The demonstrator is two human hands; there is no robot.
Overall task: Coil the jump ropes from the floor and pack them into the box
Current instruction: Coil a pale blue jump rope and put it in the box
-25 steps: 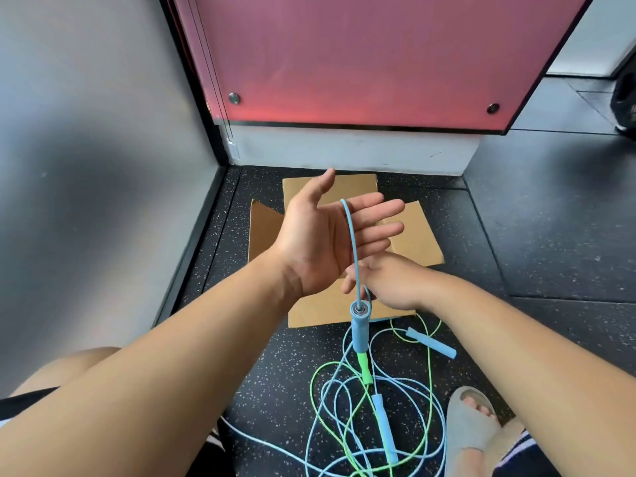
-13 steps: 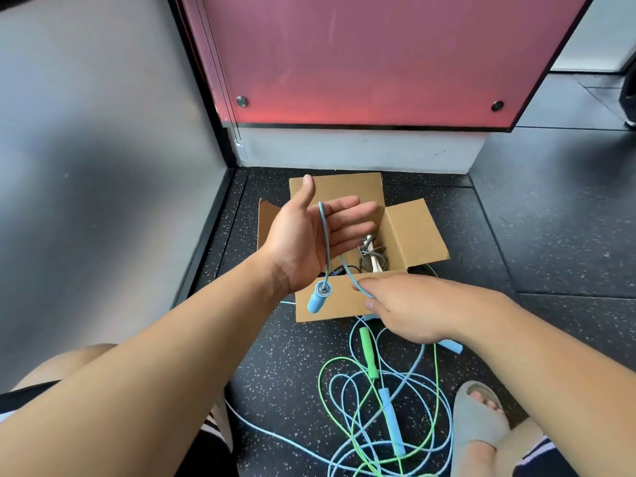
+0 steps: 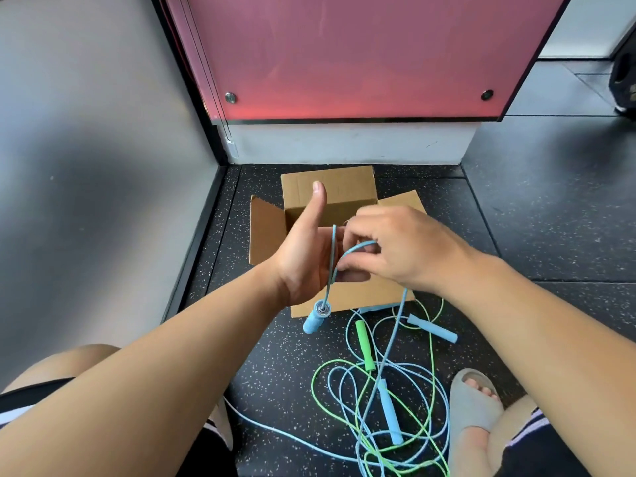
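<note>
Head view, looking down at a speckled black floor (image 3: 275,373) in a corner of a room. The left grip (image 3: 303,256) is held open with the palm up, thumb raised and fingers straight, in front of an open cardboard box (image 3: 330,191) that is set on the floor near a white base under a pink panel (image 3: 344,53). A blue rope (image 3: 331,259) is draped across the left palm, and its blue handle (image 3: 315,320) is hung just below the wrist. The right grip (image 3: 399,246) is curled, and the same blue cord is pinched in its fingers just beside the left fingers, which are partly hidden by it. From the right grip the cord is led down to a loose tangle (image 3: 378,407) of blue and green ropes spread on the floor on the near side of the box. A green handle (image 3: 364,344) and two more blue handles are seen there. A foot in a grey sandal (image 3: 471,401) is placed at the tangle's right edge. The inside of the box is hidden by the hands.
</note>
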